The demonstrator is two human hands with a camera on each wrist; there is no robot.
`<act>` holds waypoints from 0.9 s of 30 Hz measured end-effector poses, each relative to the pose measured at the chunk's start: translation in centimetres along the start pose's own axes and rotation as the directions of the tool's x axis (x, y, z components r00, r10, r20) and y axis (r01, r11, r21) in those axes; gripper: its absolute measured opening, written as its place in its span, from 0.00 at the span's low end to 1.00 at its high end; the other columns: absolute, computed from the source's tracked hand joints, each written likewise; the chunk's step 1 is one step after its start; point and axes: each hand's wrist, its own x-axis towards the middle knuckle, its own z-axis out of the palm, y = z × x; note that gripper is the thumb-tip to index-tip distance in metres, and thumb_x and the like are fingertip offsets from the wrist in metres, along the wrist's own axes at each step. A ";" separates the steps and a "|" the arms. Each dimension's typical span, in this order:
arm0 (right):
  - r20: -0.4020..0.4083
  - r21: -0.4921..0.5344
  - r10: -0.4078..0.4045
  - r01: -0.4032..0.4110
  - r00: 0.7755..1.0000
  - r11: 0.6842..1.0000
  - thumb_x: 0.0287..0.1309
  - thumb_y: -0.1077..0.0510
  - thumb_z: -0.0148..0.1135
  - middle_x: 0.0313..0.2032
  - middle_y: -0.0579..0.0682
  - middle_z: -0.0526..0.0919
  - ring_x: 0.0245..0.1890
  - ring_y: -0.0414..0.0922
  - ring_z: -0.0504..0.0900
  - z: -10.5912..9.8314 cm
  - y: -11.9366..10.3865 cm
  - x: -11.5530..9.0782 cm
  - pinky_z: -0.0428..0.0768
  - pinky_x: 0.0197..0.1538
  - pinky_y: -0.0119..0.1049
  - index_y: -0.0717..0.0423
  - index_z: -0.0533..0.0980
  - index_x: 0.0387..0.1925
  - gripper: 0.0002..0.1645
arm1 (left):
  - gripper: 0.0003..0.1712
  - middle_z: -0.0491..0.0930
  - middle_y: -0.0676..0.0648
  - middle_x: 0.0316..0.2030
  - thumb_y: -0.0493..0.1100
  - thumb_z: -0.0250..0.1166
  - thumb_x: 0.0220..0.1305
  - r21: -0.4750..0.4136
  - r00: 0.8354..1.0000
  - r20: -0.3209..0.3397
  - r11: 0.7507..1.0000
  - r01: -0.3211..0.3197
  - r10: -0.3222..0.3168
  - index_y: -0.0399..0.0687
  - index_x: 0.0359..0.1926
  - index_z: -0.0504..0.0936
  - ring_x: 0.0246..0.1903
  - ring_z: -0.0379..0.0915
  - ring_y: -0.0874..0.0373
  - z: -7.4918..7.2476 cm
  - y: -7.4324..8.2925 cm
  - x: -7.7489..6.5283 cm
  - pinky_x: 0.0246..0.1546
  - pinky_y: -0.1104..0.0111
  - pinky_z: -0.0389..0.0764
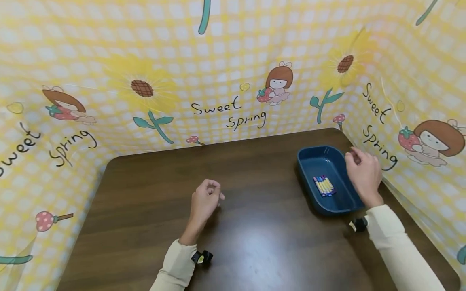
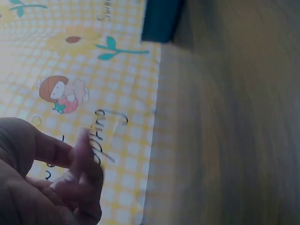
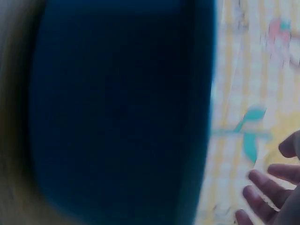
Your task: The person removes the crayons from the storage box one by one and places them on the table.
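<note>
Over the middle of the table, my left hand point(image 1: 206, 199) hangs with fingers loosely curled and nothing in them; the left wrist view shows its bent fingers point(image 2: 86, 183) against the patterned cloth. My right hand point(image 1: 365, 171) is at the right rim of a blue tray point(image 1: 340, 204), overlapping that rim in the head view. Its fingers point(image 3: 267, 187) are slightly bent and spread, with nothing between them. Inside the tray lies a small cluster of crayons point(image 1: 324, 186) with yellowish wrappers and blue and purple ends, side by side near the left wall.
The dark wooden table point(image 1: 145, 202) has rounded corners. A yellow checked cloth point(image 1: 218, 52) with flowers, cartoon figures and lettering hangs upright behind it and along both sides. The tray stands near the table's right edge.
</note>
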 end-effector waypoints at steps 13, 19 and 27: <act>0.537 -0.063 0.226 -0.229 0.812 0.971 0.79 0.45 0.40 0.67 0.74 0.68 0.66 0.71 0.68 -0.6 5.7 1.1 0.71 0.65 0.66 0.70 0.67 0.69 0.35 | 0.15 0.86 0.35 0.47 0.38 0.62 0.67 -0.300 0.992 0.129 0.953 0.055 -0.016 0.41 0.53 0.80 0.37 0.87 0.41 3.9 1.8 -0.2 0.36 0.54 0.88; 0.615 0.050 0.267 -0.374 0.742 0.926 0.79 0.45 0.39 0.71 0.75 0.62 0.71 0.70 0.62 -0.6 6.0 1.3 0.67 0.69 0.64 0.72 0.62 0.71 0.37 | 0.11 0.86 0.34 0.46 0.38 0.62 0.69 -0.314 0.995 0.100 0.949 0.023 0.008 0.39 0.50 0.81 0.34 0.88 0.47 3.4 1.0 -0.1 0.34 0.57 0.88; 0.654 0.023 0.320 -0.441 0.686 0.897 0.76 0.37 0.41 0.71 0.73 0.63 0.59 0.57 0.75 -1.2 6.4 1.3 0.80 0.39 0.27 0.71 0.59 0.73 0.44 | 0.12 0.88 0.35 0.39 0.33 0.57 0.66 -0.292 0.992 0.127 0.956 0.019 0.019 0.37 0.48 0.83 0.34 0.87 0.43 2.0 -0.2 0.1 0.28 0.68 0.83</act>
